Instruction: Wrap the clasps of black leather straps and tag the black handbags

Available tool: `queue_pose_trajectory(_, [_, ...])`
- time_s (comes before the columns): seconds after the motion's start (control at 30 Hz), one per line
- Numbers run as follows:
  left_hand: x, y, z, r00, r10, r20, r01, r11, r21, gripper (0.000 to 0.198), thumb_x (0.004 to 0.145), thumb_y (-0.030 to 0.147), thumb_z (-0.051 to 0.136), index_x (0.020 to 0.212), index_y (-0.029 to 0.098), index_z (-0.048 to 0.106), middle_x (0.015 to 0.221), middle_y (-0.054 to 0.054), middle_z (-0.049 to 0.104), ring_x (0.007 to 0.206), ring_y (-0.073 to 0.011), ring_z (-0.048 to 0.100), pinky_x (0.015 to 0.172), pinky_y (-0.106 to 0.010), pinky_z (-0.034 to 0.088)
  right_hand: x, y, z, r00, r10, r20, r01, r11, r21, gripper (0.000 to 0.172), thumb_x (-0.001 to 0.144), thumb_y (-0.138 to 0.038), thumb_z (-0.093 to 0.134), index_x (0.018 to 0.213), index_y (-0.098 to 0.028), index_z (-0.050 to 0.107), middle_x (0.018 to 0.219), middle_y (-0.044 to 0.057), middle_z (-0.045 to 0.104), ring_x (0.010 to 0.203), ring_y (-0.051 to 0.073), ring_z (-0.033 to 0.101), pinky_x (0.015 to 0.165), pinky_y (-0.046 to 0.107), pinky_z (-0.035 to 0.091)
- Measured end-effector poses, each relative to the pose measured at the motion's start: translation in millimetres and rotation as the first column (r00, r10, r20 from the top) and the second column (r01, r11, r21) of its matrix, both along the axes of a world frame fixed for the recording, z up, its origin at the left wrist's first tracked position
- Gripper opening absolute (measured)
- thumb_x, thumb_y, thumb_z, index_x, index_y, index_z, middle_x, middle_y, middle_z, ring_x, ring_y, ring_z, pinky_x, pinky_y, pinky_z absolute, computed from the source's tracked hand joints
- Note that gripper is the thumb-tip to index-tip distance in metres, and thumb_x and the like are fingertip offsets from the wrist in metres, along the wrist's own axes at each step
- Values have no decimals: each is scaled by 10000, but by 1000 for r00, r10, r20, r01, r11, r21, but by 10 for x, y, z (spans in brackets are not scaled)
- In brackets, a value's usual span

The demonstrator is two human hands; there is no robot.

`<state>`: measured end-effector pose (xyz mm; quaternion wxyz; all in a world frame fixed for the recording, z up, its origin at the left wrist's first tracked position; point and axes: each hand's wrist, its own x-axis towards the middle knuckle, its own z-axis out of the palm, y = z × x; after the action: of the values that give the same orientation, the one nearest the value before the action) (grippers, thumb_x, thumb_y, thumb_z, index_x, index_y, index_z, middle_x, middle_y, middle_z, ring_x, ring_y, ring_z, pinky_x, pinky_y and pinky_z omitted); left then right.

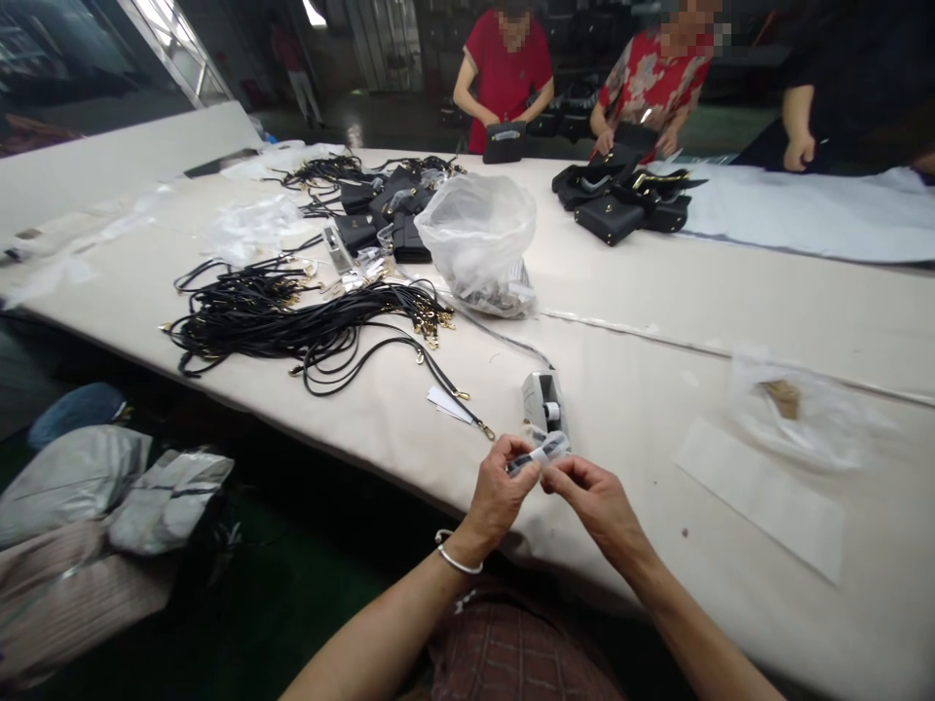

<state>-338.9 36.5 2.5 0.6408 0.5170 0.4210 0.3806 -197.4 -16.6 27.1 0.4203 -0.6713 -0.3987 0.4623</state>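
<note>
My left hand (pixel 501 492) and my right hand (pixel 591 497) meet over the near edge of the long cream table (pixel 657 321). Both pinch a small clear plastic packet (pixel 539 454) with something dark inside. A bracelet circles my left wrist. Just behind the packet a small white tape dispenser (pixel 544 401) stands on the table. A white paper slip (pixel 448 403) lies to its left, beside the gold clasp end of a black strap (pixel 438 375).
A tangle of black straps (pixel 278 316) lies at left, black pouches (pixel 387 219) and a clear plastic bag (pixel 482 239) behind it. At right lie a clear bag (pixel 800 409) and a paper strip (pixel 764 497). Three people handle black bags (pixel 620 200) across the table. Sacks (pixel 109 487) sit on the floor.
</note>
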Motion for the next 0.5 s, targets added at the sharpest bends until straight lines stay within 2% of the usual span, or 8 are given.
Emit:
queue_pose_trajectory(0.17, [105,-85,103,1000,16,-8,-15,999,33,93,787,207,658,855,173,605,823,-7,632,797,-148,583,762,-258,446,187,-33,-168,999,-42,22,43,999,-18,403,770,-562,692,667,-173,676,695,23,677,727,181,588,748,292,437])
queue_pose_trajectory(0.23, [169,-98,122,1000,-6,24,5,1000,11,92,771,203,674,838,172,620,819,-9,633,806,-151,577,775,-261,440,268,-63,-137,998,-49,36,49,999,-14,394,755,-551,702,649,-172,678,674,21,672,709,180,582,731,291,433])
queue_pose_trajectory(0.3, [251,-108,135,992,-41,121,49,997,-66,122,752,218,701,834,170,624,806,-8,631,783,-145,569,752,-258,436,363,-93,-60,998,-46,43,46,999,-4,372,732,-535,716,646,-174,688,666,21,675,703,183,583,714,290,437])
queue_pose_trajectory(0.4, [401,-133,145,969,-52,243,105,972,-209,191,711,251,743,827,163,621,765,1,616,692,-116,536,637,-225,393,540,-149,66,1000,-7,23,7,1000,16,313,706,-491,729,705,-178,727,728,25,710,759,197,611,745,285,458])
queue_pose_trajectory(0.5, [585,-199,148,965,-72,253,146,947,-287,236,667,264,765,815,154,619,736,8,611,611,-89,500,539,-209,310,742,-231,121,1000,4,-3,-4,1000,11,271,712,-435,708,769,-172,745,753,26,725,762,192,628,743,278,475])
